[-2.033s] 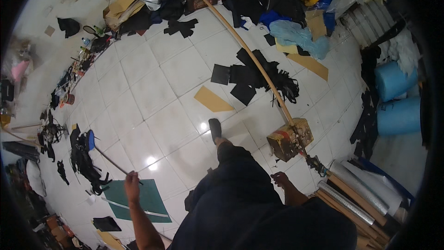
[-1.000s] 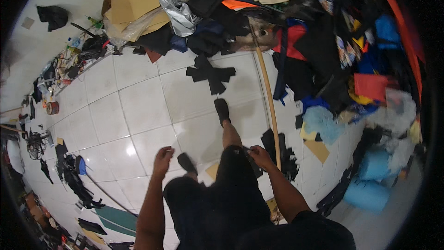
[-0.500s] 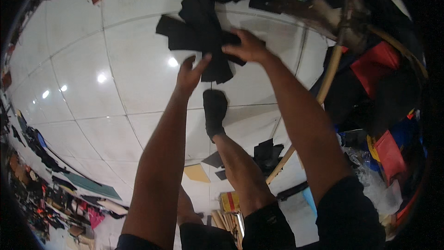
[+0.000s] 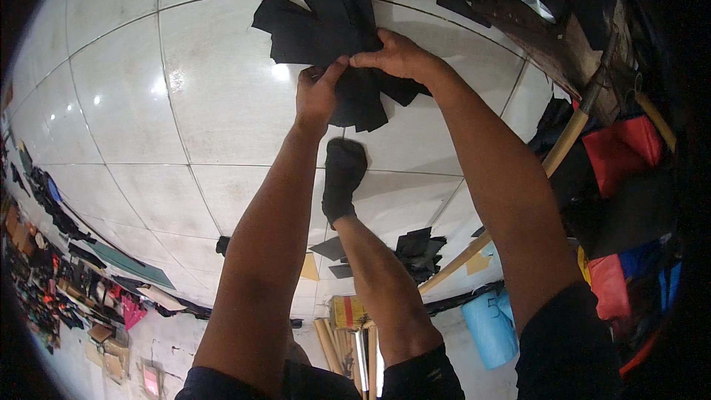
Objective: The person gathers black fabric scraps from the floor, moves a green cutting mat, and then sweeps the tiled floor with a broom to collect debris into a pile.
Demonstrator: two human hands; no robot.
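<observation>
White tiled floor (image 4: pixel 126 104) seen below. Left hand (image 4: pixel 317 96) closed, edge of black pieces pile (image 4: pixel 333 30) pinched. Right hand (image 4: pixel 396 55) just beside, laid on same pile, fingers curled gripping it. Wooden pole (image 4: pixel 563 141) right of right hand.

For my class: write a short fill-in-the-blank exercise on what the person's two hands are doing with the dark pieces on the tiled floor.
1. Both the left hand and the right hand touch a pile of ____ coloured cut sheet pieces.
2. The pile lies on a floor of white ____.
3. Below the hands, the person's foot wears a black ____.
4. The long wooden pole lies on the person's ____ side.

Missing words: black; tiles; sock; right
</observation>
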